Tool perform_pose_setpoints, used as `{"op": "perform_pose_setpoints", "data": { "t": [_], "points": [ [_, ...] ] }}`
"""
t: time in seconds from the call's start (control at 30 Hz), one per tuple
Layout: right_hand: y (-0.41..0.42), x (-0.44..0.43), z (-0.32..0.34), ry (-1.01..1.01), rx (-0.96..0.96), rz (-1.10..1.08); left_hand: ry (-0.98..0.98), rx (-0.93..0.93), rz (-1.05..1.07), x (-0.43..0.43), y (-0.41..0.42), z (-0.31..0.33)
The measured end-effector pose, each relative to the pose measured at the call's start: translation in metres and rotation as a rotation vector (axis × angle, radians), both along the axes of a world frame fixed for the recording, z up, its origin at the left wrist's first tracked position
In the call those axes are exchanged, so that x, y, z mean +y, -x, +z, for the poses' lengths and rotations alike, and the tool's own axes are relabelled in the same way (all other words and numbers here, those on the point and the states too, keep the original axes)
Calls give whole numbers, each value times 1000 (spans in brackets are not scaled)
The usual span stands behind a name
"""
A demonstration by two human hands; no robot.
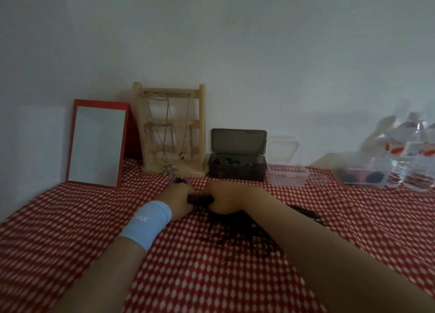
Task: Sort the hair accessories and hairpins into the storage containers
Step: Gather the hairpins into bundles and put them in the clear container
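My left hand (177, 198), with a light blue wristband, and my right hand (222, 198) meet at the middle of the table. Both grip a small dark brown accessory (200, 199) between them. A heap of black hairpins (237, 232) lies on the red checked cloth, partly hidden under my right forearm. Behind stands a dark box (236, 170), lid up, with dark accessories inside. Next to it is an open clear container (287, 174). A small purple item (179, 181) lies just past my left hand.
A red-framed mirror (96, 145) leans on the wall at the left. A wooden jewellery rack (171, 129) with necklaces stands beside it. At the far right are water bottles (414, 152) and a clear tray (362, 177) with dark items.
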State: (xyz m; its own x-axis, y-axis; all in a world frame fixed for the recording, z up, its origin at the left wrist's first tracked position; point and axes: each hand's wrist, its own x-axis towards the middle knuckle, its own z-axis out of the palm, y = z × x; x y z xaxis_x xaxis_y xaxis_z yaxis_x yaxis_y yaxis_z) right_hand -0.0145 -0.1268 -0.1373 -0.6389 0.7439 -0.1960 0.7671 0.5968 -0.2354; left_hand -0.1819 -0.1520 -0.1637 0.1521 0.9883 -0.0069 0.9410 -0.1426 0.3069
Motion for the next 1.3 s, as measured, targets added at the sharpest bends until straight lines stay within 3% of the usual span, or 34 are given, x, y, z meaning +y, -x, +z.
{"op": "perform_pose_setpoints", "data": {
  "t": [0.23, 0.37, 0.47, 0.6, 0.7, 0.9, 1.3],
  "points": [
    [-67, -10, 25, -25, 83, -81, 11, -223, -149, -7, -32, 10],
    [-105, -6, 21, 40, -169, -236, 70, -112, -147, 2, -55, 10],
    [-112, -1, 12, 28, -139, -229, 119, -26, -178, 11, -68, 13],
    [-107, 10, 12, 37, -124, -175, 22, 115, -211, 30, -84, 29],
    [-102, 24, 15, -14, -157, -152, 162, 19, -302, 47, -99, 36],
    [-97, 51, 16, -12, -190, -79, 356, 66, -361, 76, -109, 36],
    [-114, 58, 1, 162, -41, 24, 251, -8, -374, 89, -101, 35]
  ]
}}
